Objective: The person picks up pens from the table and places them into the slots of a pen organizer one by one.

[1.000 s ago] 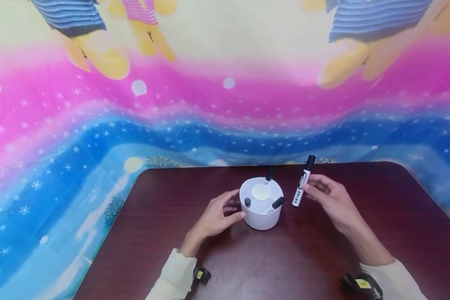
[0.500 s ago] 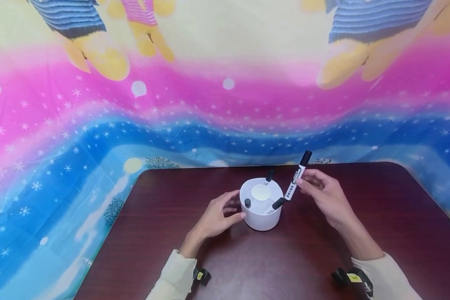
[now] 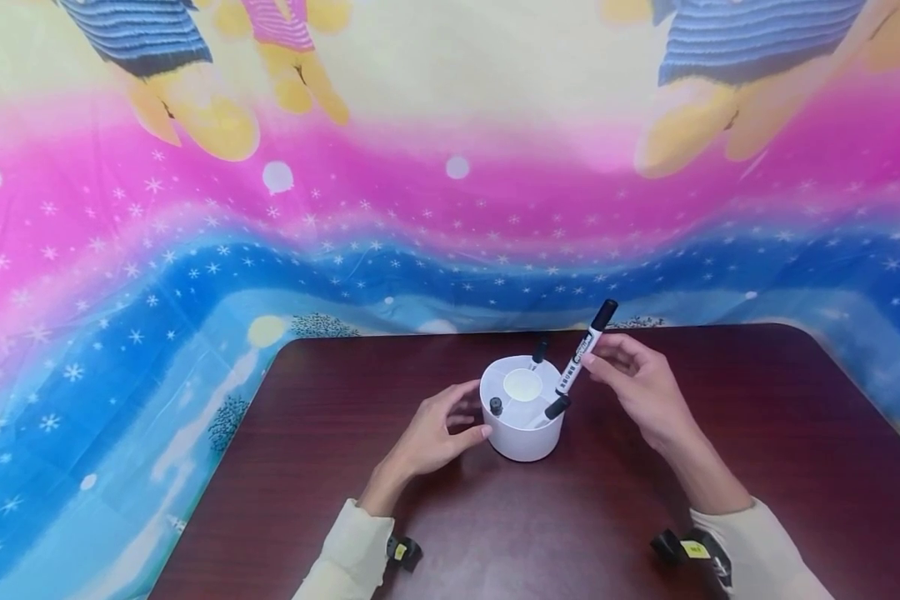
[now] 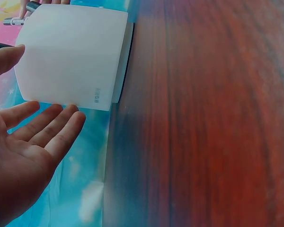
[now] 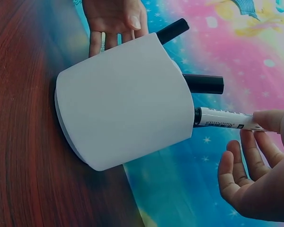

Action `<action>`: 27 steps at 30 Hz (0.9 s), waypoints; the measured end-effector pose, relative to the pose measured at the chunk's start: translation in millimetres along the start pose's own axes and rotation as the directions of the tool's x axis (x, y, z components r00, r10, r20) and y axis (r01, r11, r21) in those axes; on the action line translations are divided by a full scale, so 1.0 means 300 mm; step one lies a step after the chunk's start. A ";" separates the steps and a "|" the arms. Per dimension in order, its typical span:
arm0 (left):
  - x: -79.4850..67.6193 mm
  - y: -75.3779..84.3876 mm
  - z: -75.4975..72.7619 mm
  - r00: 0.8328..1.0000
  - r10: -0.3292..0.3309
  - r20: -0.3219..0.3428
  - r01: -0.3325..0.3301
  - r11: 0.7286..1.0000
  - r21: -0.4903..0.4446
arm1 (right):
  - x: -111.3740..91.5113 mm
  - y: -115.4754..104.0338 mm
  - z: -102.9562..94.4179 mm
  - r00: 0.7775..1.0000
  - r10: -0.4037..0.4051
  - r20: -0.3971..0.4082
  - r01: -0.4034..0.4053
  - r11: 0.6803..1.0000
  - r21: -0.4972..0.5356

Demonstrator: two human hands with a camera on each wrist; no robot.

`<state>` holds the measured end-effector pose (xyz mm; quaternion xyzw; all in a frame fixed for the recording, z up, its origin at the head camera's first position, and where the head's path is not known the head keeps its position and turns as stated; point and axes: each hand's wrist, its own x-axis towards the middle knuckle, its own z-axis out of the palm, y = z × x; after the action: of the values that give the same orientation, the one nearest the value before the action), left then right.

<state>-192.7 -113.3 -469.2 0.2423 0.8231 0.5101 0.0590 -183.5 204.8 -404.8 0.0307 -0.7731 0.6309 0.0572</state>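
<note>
A round white pen holder with a pale disc in its centre and compartments around it stands on the table. Three black-tipped pens show at its rim: one at the back, one at the left and one leaning at the front right. Beside the holder, my left hand touches its left wall with thumb and fairly straight fingertips. My right hand pinches a white marker pen between thumb and fingers. The marker is tilted, black cap up, its lower end at the right rim; how deep it sits is hidden.
The dark reddish-brown table has rounded far corners. Behind it hangs a colourful printed cloth. A black wrist camera sits at the left cuff and another camera at the right cuff.
My right hand has moved left with the marker, bringing its lower end from beside the holder to the rim and tilting it more. The left hand and the holder have stayed nearly still.
</note>
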 end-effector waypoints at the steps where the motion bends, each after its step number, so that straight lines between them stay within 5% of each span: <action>1: 0.000 0.000 0.001 1.000 0.000 0.000 0.000 1.000 0.002 | -0.001 0.000 0.001 1.000 0.003 -0.001 -0.003 1.000 -0.003; 16: 0.001 -0.001 0.003 1.000 0.004 0.000 -0.004 1.000 -0.006 | 0.001 0.018 0.008 1.000 0.012 0.021 -0.009 0.994 -0.111; 27: -0.002 -0.001 0.002 1.000 0.004 -0.002 -0.004 1.000 -0.010 | -0.002 0.042 0.015 0.999 0.006 0.036 -0.003 0.995 -0.099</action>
<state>-192.2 -113.3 -469.8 0.2430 0.8201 0.5147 0.0586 -184.6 202.8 -418.0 0.0375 -0.8044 0.5914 0.0432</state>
